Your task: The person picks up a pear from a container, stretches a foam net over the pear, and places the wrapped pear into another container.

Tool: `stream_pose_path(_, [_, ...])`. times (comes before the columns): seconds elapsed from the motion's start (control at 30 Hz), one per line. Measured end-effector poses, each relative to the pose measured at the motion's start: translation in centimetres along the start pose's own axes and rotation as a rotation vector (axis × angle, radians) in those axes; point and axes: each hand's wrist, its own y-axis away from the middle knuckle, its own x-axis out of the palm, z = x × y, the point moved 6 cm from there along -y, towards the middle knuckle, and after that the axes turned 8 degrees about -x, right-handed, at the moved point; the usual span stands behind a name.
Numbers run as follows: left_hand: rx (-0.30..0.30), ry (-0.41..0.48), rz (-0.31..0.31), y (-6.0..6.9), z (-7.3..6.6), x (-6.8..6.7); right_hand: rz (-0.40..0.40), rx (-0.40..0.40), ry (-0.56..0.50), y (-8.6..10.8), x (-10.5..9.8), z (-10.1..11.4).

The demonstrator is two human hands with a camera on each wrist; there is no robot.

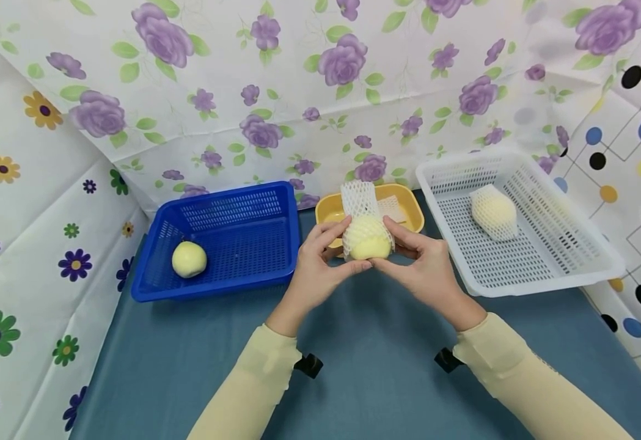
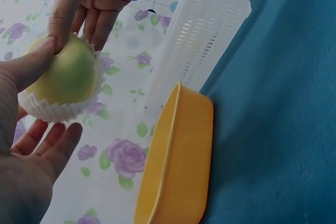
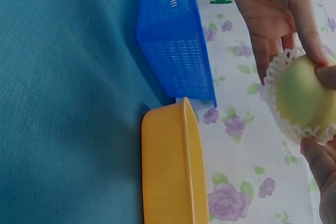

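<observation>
Fruit partly inside white foam net, in the grip of both hands

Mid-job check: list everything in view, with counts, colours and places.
Held fruit: one, pale yellow-green, between both hands
Foam net: one, white, around the held fruit, which shows at its open end
Bare fruit: one, pale yellow, in the blue basket
Blue basket: one, blue, left
Yellow tray: one, yellow-orange, centre back
Loose netting: white, in the yellow tray, count unclear
White basket: one, white, right
Netted fruit: one, pale yellow, in the white basket
Table cover: one, teal, underneath
Patterned sheeting: white, flowered or dotted, back and sides
Black wrist pieces: two, below the wrists
Sleeves: two, cream
Left hand, right hand: one each, on the held fruit
</observation>
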Motion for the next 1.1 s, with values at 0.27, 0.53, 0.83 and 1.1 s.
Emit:
stream_pose_path(0.27, [-0.022, 0.095, -0.031, 0.1, 0.5, 0.1, -0.057, 0.004, -0.036, 0.3, 0.2, -0.6])
stream_pose_path(0.53, [-0.06, 0.17, 0.008, 0.1, 1.3, 0.5, 0.07, 0.106, 0.002, -0.1, 0.6, -0.2])
stream_pose_path(0.83, [0.011, 0.121, -0.093, 0.4, 1.0, 0.8, 0.093, 0.171, -0.046, 0.0, 0.7, -0.8])
stream_pose_path(1.1, [-0.002, 0.057, -0.044, 0.0, 0.6, 0.7, 0.068, 0.063, -0.019, 0.0, 0.6, -0.1])
